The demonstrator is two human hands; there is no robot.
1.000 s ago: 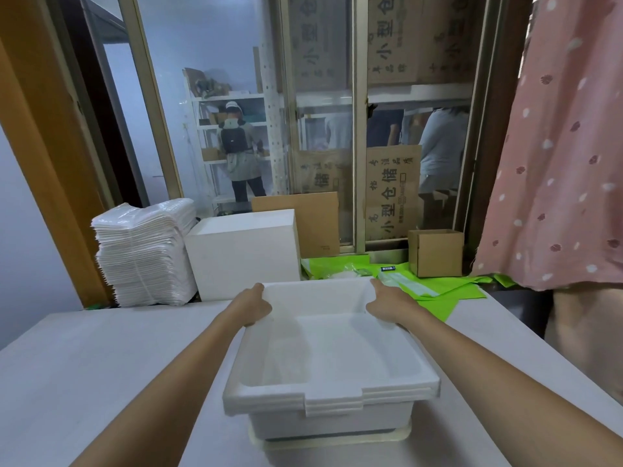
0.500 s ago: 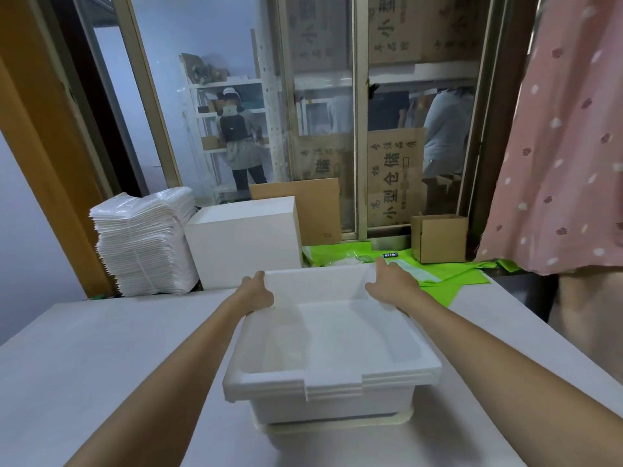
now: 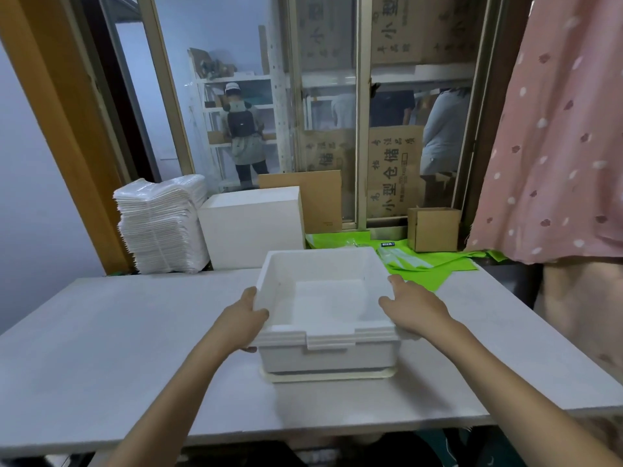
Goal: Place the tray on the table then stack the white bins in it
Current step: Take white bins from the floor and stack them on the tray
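A stack of white bins [image 3: 328, 355] stands nested in a shallow cream tray [image 3: 332, 376] on the grey table [image 3: 135, 332]. My left hand [image 3: 244, 318] grips the left rim of the top bin near its front corner, thumb over the edge and fingers under the lip. On the opposite side my right hand [image 3: 409, 306] holds the right rim, its palm over the edge. The inside of the top bin holds nothing. Only the front lip of the tray shows beneath the bins.
Behind the table stand a pile of white plastic sheets [image 3: 161, 224], a white foam box [image 3: 253, 225], a small cardboard box [image 3: 433, 229] and green sheets [image 3: 424, 261]. A pink dotted curtain [image 3: 553, 146] hangs at the right. People stand beyond the glass.
Both hands have slid from the far corners of the top bin back along its sides to the near corners. The view has pulled back, so more of the table's front edge shows.
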